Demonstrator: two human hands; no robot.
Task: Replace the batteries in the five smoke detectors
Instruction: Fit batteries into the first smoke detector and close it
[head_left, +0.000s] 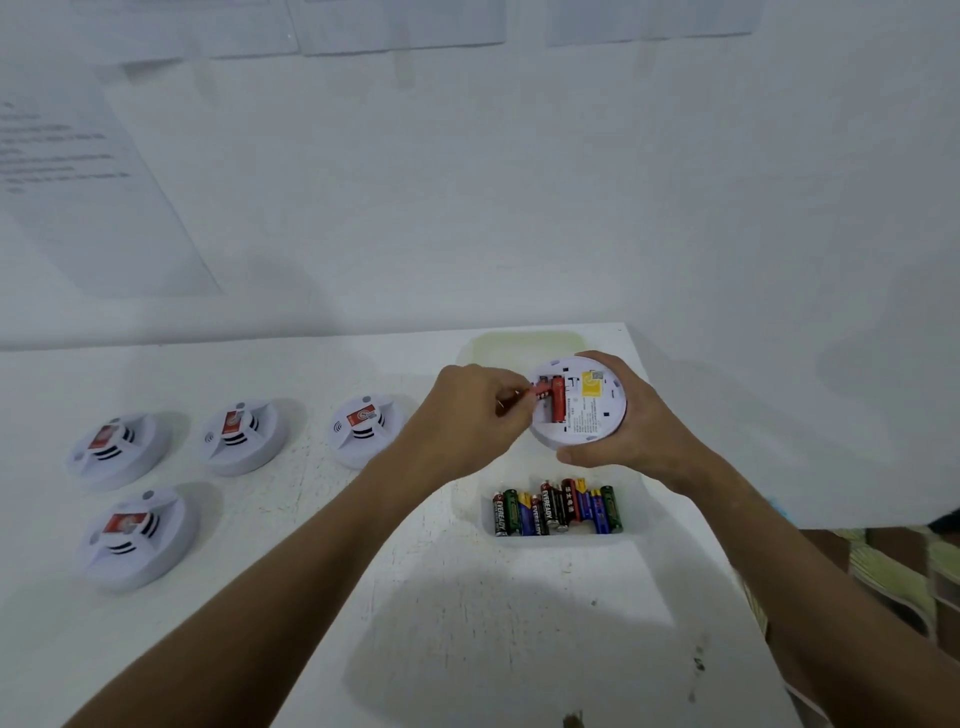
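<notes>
My right hand grips a white round smoke detector above the table, its back facing me and its battery bay open. A red battery lies in the bay. My left hand pinches a second red battery at the bay's left edge. Several other white detectors lie face up on the table: one beside my left hand, two further left, and one in front.
A clear tray with several mixed batteries sits below the held detector. A pale empty tray lies behind it. The white table ends close to the right, with a patterned floor beyond. A white wall with papers rises behind.
</notes>
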